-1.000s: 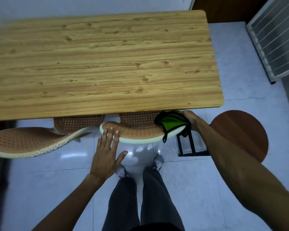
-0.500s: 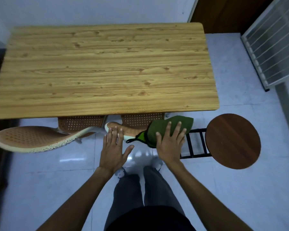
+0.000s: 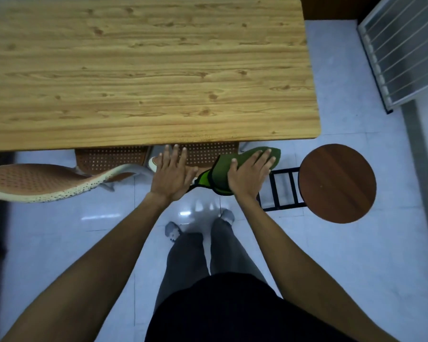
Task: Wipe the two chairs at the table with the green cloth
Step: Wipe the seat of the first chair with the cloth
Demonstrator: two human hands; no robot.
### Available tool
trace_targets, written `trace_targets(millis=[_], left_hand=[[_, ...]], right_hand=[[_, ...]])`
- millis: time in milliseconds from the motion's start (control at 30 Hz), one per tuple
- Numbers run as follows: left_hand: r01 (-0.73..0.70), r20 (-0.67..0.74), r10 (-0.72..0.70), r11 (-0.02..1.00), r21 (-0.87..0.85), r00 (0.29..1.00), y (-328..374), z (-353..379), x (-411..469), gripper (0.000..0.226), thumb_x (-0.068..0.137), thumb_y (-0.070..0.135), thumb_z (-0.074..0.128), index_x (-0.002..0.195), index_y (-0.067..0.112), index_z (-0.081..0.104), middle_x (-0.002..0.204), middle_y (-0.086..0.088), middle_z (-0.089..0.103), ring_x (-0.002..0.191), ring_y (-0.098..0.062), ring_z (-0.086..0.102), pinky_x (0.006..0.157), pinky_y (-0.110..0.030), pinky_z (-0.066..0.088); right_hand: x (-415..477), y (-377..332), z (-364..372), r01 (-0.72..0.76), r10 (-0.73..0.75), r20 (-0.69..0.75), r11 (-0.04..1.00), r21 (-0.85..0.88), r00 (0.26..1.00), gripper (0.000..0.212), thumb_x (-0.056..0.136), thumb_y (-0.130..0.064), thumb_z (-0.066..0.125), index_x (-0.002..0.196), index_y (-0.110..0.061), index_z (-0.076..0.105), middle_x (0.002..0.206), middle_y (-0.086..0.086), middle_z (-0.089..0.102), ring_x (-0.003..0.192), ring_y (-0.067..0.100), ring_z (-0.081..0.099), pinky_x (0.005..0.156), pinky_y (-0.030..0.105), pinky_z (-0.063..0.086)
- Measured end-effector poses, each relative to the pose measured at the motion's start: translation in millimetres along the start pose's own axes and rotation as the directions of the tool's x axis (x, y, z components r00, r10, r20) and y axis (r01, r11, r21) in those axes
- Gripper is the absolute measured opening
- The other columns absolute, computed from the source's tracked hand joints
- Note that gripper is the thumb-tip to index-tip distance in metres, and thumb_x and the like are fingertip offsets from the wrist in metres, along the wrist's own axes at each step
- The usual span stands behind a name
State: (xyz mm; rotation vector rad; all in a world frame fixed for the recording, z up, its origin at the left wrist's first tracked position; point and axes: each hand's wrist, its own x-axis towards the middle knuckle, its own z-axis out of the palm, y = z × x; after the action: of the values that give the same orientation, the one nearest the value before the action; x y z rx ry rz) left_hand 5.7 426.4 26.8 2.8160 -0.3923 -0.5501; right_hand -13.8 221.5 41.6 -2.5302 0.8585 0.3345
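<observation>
Chairs number two: a left chair (image 3: 35, 181), cut off at frame's edge, and a right chair (image 3: 203, 154), mostly hidden under the counter (image 3: 146, 70)'s near edge. One stool (image 3: 336, 182). Both grips spread flat: left hand (image 3: 169, 174) bare, right hand (image 3: 248, 176) pressing one green cloth (image 3: 220, 174) on the right chair's backrest.

Right hand (image 3: 248, 175) — cloth (image 3: 235, 166) flattened, spread.

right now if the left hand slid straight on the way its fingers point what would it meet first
Probably the table's near edge: the left hand lies flat on the chair back, fingers pointing at it. It might pass underneath; depth is unclear.
</observation>
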Motion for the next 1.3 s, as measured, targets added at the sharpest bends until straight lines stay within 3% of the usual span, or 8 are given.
trace_targets(millis=[133, 267, 467, 633, 767, 900, 1100, 1300], left_hand=[[0.043, -0.027, -0.042, 0.998, 0.039, 0.999, 1, 5, 13, 0.090, 0.091, 0.071, 0.006, 0.155, 0.009, 0.017, 0.162, -0.019, 0.014, 0.150, -0.036, 0.000, 0.120, -0.054, 0.002], [0.050, -0.048, -0.046, 0.996, 0.075, 0.998, 3, 5, 23, 0.089, 0.090, 0.074, 0.009, 0.155, 0.015, 0.021, 0.161, -0.018, 0.019, 0.150, -0.036, 0.004, 0.120, -0.054, 0.003], [0.045, -0.078, -0.039, 0.996, 0.077, 0.996, 4, 9, 25, 0.086, 0.090, 0.074, 0.014, 0.152, 0.018, 0.033, 0.160, -0.016, 0.026, 0.149, -0.036, 0.011, 0.119, -0.054, 0.010], [0.050, -0.099, -0.044, 0.997, 0.063, 0.994, 4, 7, 25, 0.086, 0.089, 0.074, 0.014, 0.150, 0.018, 0.037, 0.157, -0.017, 0.032, 0.148, -0.037, 0.015, 0.118, -0.056, 0.015], [0.058, -0.106, -0.051, 0.996, 0.062, 0.993, 4, 8, 25, 0.083, 0.091, 0.073, 0.017, 0.150, 0.018, 0.037, 0.157, -0.017, 0.033, 0.148, -0.038, 0.016, 0.118, -0.056, 0.015], [0.058, -0.117, -0.050, 0.996, 0.068, 0.992, 5, 7, 24, 0.081, 0.092, 0.070, 0.020, 0.149, 0.016, 0.038, 0.155, -0.019, 0.035, 0.146, -0.040, 0.021, 0.117, -0.056, 0.016], [0.113, -0.169, -0.109, 0.994, 0.015, 0.980, 6, 11, 20, 0.080, 0.093, 0.068, 0.023, 0.149, 0.011, 0.036, 0.157, -0.020, 0.031, 0.148, -0.038, 0.015, 0.119, -0.057, 0.010], [0.146, -0.183, -0.148, 0.989, -0.027, 0.972, 2, 11, 6, 0.079, 0.094, 0.067, 0.025, 0.149, 0.011, 0.035, 0.157, -0.019, 0.030, 0.148, -0.036, 0.015, 0.118, -0.055, 0.012]], right_hand=[[47, 23, -15, 0.015, -0.024, 0.078, 0.993, 0.115, 0.997, 0.072, 0.095, -0.030, 0.051, 0.150, 0.005, 0.019, 0.160, 0.020, 0.012, 0.147, 0.037, 0.008, 0.119, 0.046, 0.018], [89, 37, -31, -0.108, 0.025, 0.219, 0.921, 0.376, 0.975, 0.041, 0.085, -0.019, 0.052, 0.124, -0.007, 0.057, 0.124, 0.013, 0.057, 0.113, 0.031, 0.054, 0.097, 0.034, 0.045], [127, 42, -25, -0.400, 0.205, 0.418, 0.794, 0.457, 0.885, 0.029, 0.078, -0.014, 0.050, 0.099, -0.008, 0.067, 0.104, 0.016, 0.069, 0.092, 0.033, 0.065, 0.072, 0.036, 0.053], [103, 36, -23, -0.083, 0.036, 0.186, 0.964, 0.253, 0.982, 0.033, 0.091, -0.016, 0.046, 0.118, -0.002, 0.060, 0.121, 0.017, 0.059, 0.109, 0.032, 0.054, 0.088, 0.035, 0.044], [29, 28, 0, 0.012, -0.008, -0.039, 0.993, 0.119, 0.999, 0.069, 0.099, -0.041, 0.042, 0.153, -0.004, 0.018, 0.161, 0.020, 0.009, 0.147, 0.041, 0.006, 0.116, 0.050, 0.018], [-56, -10, 30, 0.115, -0.114, -0.034, 0.993, 0.031, 0.993, 0.067, 0.100, -0.051, 0.033, 0.155, -0.017, 0.017, 0.164, 0.010, -0.006, 0.144, 0.044, -0.018, 0.114, 0.056, 0.005], [-40, 0, 27, 0.104, -0.104, -0.009, 0.994, 0.040, 0.995, 0.067, 0.098, -0.053, 0.032, 0.154, -0.017, 0.022, 0.164, 0.008, 0.000, 0.145, 0.045, -0.016, 0.115, 0.061, 0.008], [50, 39, -3, 0.078, -0.083, 0.033, 0.989, 0.129, 0.996, 0.056, 0.097, -0.037, 0.048, 0.146, -0.010, 0.041, 0.159, 0.014, 0.021, 0.146, 0.043, 0.011, 0.111, 0.055, 0.029]])
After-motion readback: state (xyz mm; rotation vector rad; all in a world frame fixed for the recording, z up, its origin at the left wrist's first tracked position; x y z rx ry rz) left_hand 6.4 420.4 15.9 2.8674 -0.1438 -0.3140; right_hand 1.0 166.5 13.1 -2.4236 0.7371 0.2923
